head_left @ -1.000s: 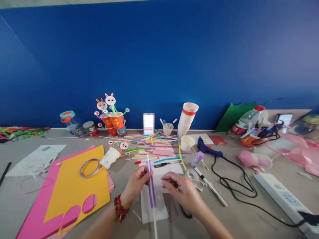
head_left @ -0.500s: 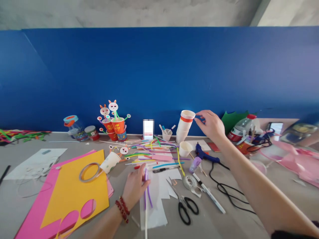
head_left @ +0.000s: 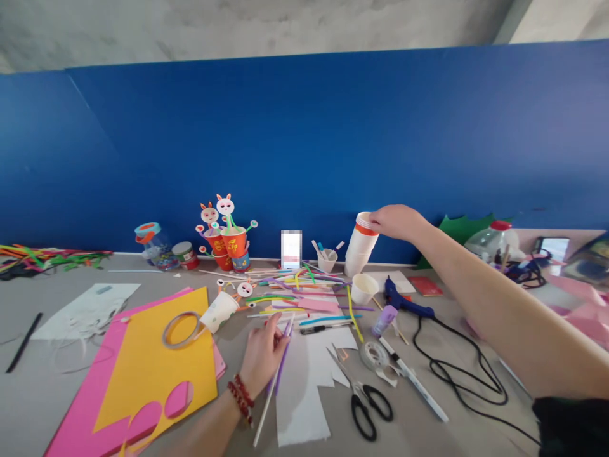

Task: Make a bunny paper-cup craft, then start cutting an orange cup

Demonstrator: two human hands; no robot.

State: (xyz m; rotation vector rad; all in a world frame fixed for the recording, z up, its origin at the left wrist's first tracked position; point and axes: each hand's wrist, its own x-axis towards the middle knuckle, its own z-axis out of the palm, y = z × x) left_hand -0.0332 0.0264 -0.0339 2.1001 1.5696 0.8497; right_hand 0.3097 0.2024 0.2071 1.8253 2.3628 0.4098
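Observation:
My left hand [head_left: 262, 351] rests low on the grey table, its fingers closed round a few thin straws [head_left: 277, 372], purple and white, that slant down over a cut white paper sheet [head_left: 311, 381]. A red bead bracelet circles that wrist. My right hand [head_left: 396, 220] reaches far back and grips the top of a leaning stack of paper cups [head_left: 358, 249] with an orange rim near its top. A single white cup [head_left: 364, 287] stands just in front of the stack.
Black scissors [head_left: 364, 400], a tape roll [head_left: 373, 354], a white pen [head_left: 419, 384] and a blue glue gun [head_left: 404, 301] with its black cord [head_left: 469, 374] lie right of the paper. Yellow and pink foam sheets [head_left: 143, 381] lie left. Bunny cup crafts [head_left: 227, 236] stand against the blue wall.
My right hand left the straws, rose to the far cup stack and has closed on its top. The scissors came into view. The straws in my left hand tilted.

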